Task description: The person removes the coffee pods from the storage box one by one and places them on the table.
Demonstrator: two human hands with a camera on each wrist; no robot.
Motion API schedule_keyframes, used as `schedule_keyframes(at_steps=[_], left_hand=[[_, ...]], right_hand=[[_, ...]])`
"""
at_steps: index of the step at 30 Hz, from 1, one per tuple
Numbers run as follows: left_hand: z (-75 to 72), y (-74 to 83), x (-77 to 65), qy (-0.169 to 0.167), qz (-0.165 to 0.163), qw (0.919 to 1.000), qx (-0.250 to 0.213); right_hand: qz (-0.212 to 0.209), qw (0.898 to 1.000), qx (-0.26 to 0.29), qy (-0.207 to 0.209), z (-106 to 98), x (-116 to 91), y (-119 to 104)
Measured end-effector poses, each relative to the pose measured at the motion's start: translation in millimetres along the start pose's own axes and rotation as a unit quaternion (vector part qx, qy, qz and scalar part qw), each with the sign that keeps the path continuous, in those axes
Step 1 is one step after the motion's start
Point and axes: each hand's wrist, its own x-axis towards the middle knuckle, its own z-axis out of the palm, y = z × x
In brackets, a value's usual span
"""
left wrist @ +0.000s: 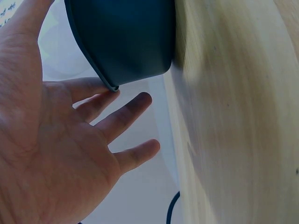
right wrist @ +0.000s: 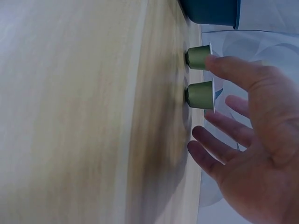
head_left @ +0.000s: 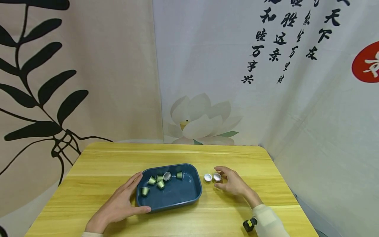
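A dark blue tray (head_left: 182,194) lies on the table with several green coffee capsules (head_left: 160,184) in it. My left hand (head_left: 122,201) is spread along its left side; in the left wrist view a fingertip touches the tray's rim (left wrist: 100,72). Right of the tray, two capsules stand side by side, silver lids up: the left capsule (head_left: 208,177) and the right capsule (head_left: 217,177). Around the right capsule, my right hand (head_left: 236,183) has thumb and fingers apart. The right wrist view shows this capsule (right wrist: 201,95) standing on the table, its green side visible between thumb and fingers.
The light wooden table (head_left: 165,223) ends at a back edge close to a printed cloth (head_left: 201,65). A small black-and-yellow object (head_left: 250,224) is at my right sleeve (head_left: 267,219). A dark cable (left wrist: 173,207) shows beyond the table edge.
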Motion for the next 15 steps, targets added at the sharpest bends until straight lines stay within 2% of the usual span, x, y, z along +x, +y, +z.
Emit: schedule_keyframes(at_steps=[8,15], left_hand=[[0.3,0.7,-0.6,-0.003,-0.002,1.0,-0.001],[0.3,0.3,0.1,-0.002,-0.002,1.0,0.0]], right_hand=[[0.008,1.0,-0.009,0.002,-4,-1,-5],[-0.006,0.999,-0.031,0.014,-8,1,-18]])
